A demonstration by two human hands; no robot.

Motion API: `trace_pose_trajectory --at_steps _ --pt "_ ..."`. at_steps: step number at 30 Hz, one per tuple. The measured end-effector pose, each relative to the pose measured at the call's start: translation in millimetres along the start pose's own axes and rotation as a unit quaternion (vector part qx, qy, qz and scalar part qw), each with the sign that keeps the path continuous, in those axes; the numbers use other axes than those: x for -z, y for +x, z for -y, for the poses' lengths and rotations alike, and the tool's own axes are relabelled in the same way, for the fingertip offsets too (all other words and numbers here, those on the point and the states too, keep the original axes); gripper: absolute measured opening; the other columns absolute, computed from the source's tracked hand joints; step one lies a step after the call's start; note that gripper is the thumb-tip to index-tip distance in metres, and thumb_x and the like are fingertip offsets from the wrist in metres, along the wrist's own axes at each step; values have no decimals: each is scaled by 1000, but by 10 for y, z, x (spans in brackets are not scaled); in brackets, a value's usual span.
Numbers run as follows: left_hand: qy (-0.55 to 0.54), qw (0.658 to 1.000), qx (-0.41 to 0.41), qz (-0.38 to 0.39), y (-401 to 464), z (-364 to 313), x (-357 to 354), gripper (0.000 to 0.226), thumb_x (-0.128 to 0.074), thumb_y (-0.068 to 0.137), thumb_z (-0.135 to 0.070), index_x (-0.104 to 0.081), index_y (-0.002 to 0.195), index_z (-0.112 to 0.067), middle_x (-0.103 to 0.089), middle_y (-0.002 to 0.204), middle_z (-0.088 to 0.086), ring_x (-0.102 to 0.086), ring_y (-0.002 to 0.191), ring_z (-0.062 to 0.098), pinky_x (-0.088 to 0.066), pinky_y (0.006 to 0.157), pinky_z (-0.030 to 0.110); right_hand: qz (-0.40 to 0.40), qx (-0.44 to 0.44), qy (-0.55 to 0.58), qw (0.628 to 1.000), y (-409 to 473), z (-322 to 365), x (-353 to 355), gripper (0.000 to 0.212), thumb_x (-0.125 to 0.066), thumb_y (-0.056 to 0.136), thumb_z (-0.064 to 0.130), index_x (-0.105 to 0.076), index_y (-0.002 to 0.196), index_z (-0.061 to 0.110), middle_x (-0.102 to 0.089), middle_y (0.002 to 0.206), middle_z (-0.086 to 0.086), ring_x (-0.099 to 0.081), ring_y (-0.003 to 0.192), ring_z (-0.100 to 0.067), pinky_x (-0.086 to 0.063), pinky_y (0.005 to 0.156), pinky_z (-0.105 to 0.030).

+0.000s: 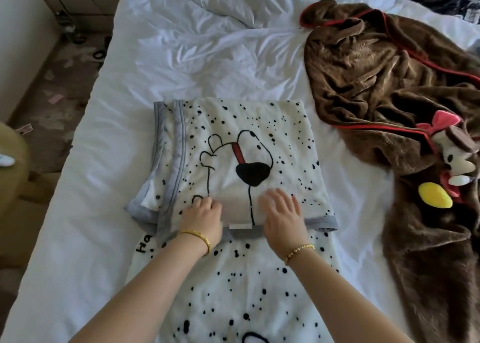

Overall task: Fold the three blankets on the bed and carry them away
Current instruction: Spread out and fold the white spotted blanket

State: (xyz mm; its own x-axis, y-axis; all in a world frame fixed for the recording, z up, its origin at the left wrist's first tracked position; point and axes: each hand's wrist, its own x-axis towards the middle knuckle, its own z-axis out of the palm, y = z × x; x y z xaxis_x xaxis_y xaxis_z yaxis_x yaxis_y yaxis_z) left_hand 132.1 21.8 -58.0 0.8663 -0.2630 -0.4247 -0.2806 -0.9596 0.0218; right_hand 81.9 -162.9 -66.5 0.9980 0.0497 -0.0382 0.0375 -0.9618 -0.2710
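A white blanket (pixel 233 145) with black spots, a dog drawing and grey trim lies in the middle of the bed, its far part folded back over itself; the rest runs toward me. My left hand (pixel 201 216) presses on the folded layer near its grey edge, fingers curled. My right hand (pixel 283 212) lies flat on the same layer, fingers spread, beside the left. A brown plush blanket (pixel 384 82) with red trim is crumpled on the right side of the bed. A third blanket is not clearly told apart from the white bedding.
The bed's white sheet (pixel 104 173) is wrinkled, with a rumpled white duvet (pixel 220 17) at the far end. A plush mouse toy (pixel 452 160) with a pink bow lies on the brown blanket. Carpeted floor (pixel 52 88) with small litter runs along the left.
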Motion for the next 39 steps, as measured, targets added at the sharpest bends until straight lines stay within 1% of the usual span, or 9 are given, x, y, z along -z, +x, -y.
trace_pose_trajectory --at_steps 4,8,18,21,25,28,33,36,39 --pt "-59 993 103 -1 -66 239 -263 43 -30 96 -40 -26 138 -31 -20 146 4 -23 134 28 -35 99 47 81 -131 -74 985 -241 -311 -235 53 -26 99 39 -13 148 24 -6 156 3 3 145 -26 7 113 -52" --pt "-146 944 242 -171 -121 500 -277 48 -48 92 -34 -39 133 -11 -36 139 21 -38 123 37 -42 91 47 41 -167 -70 983 -414 -562 -216 54 -32 97 38 -20 148 22 -9 156 0 -1 144 -26 -1 114 -52" --pt "-375 792 395 -276 -11 777 163 26 -40 98 -25 -45 107 0 -58 105 28 -57 95 43 -43 74 46 10 -132 -54 990 -259 -304 -86 51 -29 99 31 -18 147 20 -7 155 -5 1 144 -25 12 114 -47" --pt "-244 859 390 -225 -165 880 59 41 -51 92 -12 -38 129 -5 -46 128 27 -47 114 43 -41 90 51 29 -104 -81 991 -295 -313 -101 56 -33 98 30 -11 149 20 -3 156 -2 2 144 -26 6 115 -51" --pt "-47 985 50 -156 -345 548 -282 53 -45 94 -26 -28 144 -17 -32 146 17 -33 132 32 -30 109 47 86 -155 -88 980 -381 -438 -146 59 -26 98 32 2 149 20 9 156 0 11 144 -25 4 115 -52" --pt "-118 975 184 45 -476 560 -586 58 -22 99 -40 1 149 -22 5 158 0 -2 145 23 -15 117 43 122 -225 -62 965 -464 -564 -132 61 -23 99 28 12 148 18 18 156 -1 12 144 -27 5 116 -50" --pt "-49 970 238 26 -687 439 -660 59 -17 99 -36 5 149 -14 12 157 8 5 145 26 -6 117 45 136 -298 -41 944 -670 -554 -125 60 -17 98 23 15 147 8 16 156 -10 12 144 -26 4 117 -49" --pt "-83 981 122 -130 -869 92 -694 57 -29 99 -29 -8 149 -14 1 157 14 1 145 29 2 116 41 46 -215 -40 975 -863 -308 -182 61 -22 98 22 12 148 12 19 155 -9 19 142 -26 11 115 -48" --pt "-110 988 -17 -107 -1125 -260 -941 57 -27 98 -37 -5 149 -26 9 157 3 6 146 24 3 116 41 27 -38 -17 999 -1178 86 -345 55 -33 98 31 -14 149 20 -3 157 -4 0 145 -25 3 115 -44"
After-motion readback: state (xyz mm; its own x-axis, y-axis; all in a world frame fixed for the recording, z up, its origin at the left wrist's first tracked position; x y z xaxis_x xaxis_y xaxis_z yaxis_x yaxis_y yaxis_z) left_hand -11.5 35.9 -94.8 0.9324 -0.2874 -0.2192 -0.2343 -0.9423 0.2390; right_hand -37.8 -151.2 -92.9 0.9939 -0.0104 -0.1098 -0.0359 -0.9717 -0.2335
